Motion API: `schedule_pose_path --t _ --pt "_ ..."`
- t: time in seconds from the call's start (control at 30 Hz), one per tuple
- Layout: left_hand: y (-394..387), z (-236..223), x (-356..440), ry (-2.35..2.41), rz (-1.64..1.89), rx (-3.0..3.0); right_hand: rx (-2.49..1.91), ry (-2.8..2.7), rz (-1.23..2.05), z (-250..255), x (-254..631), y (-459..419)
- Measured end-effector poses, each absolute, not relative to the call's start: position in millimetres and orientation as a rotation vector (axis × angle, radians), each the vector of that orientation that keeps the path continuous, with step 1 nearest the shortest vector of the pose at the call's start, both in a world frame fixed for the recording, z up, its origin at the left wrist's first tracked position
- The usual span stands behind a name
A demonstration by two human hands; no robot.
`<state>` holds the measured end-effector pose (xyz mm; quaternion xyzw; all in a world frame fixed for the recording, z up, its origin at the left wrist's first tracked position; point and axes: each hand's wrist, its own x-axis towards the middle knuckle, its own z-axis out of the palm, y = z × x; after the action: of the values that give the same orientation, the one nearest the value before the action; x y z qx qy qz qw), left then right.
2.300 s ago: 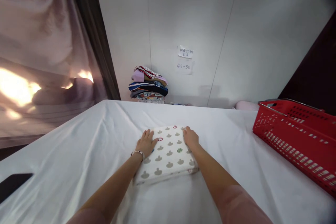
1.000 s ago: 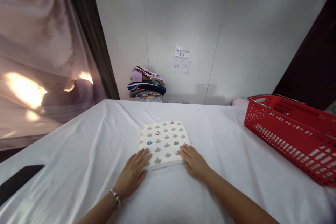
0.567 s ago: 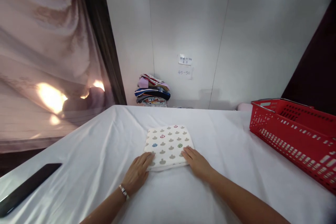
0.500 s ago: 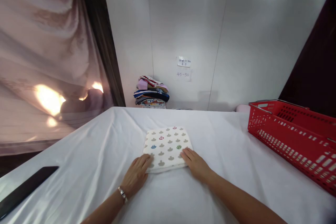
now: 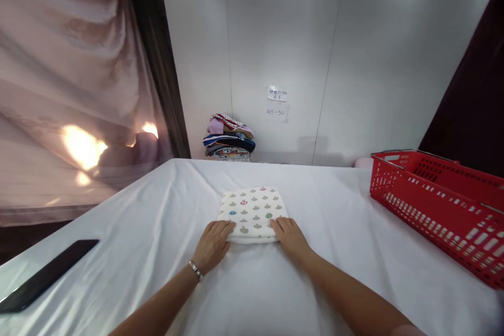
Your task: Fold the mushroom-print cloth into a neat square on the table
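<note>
A folded white cloth [image 5: 254, 210] with grey, red, blue and green printed motifs lies on the white-covered table in front of me. At its near left corner, my left hand [image 5: 213, 244] has its fingers on top and its thumb by the near edge, closed on the corner. My right hand [image 5: 292, 236] holds the near right corner, fingers over the top; its thumb is hidden. The near edge shows the thickness of several layers. A metal bracelet [image 5: 196, 270] is on my left wrist.
A red plastic basket [image 5: 437, 205] with metal handles stands on the right of the white tablecloth [image 5: 338, 205]. On the left lies a flat black object [image 5: 47, 275]. Behind the table's far edge rises a stack of folded clothes [image 5: 229, 139]. Paper labels [image 5: 276, 102] hang on the wall.
The near edge of the cloth and both hands sit a little farther from me. My left hand's fingers reach farther over the corner. The whole view has shifted slightly.
</note>
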<state>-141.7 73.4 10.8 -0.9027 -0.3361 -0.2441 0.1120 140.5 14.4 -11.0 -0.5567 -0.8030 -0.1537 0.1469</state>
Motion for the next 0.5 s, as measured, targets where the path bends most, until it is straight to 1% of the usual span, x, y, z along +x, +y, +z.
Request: schedule_pose_path --t 0.13,0.27,0.37,0.5 --pt "76 8 -147 -0.917 -0.771 -2.639 -1.551 -2.28 -0.45 -10 144 22" --pt "87 23 -148 -0.959 -0.992 -2.618 -1.485 -2.22 -0.49 17 148 28" --pt "90 59 -143 -1.132 -1.226 -2.635 -1.389 -2.164 -0.513 58 153 27" --pt "79 125 -138 -1.433 -1.613 -2.658 -1.184 -2.08 -0.46 126 162 14"
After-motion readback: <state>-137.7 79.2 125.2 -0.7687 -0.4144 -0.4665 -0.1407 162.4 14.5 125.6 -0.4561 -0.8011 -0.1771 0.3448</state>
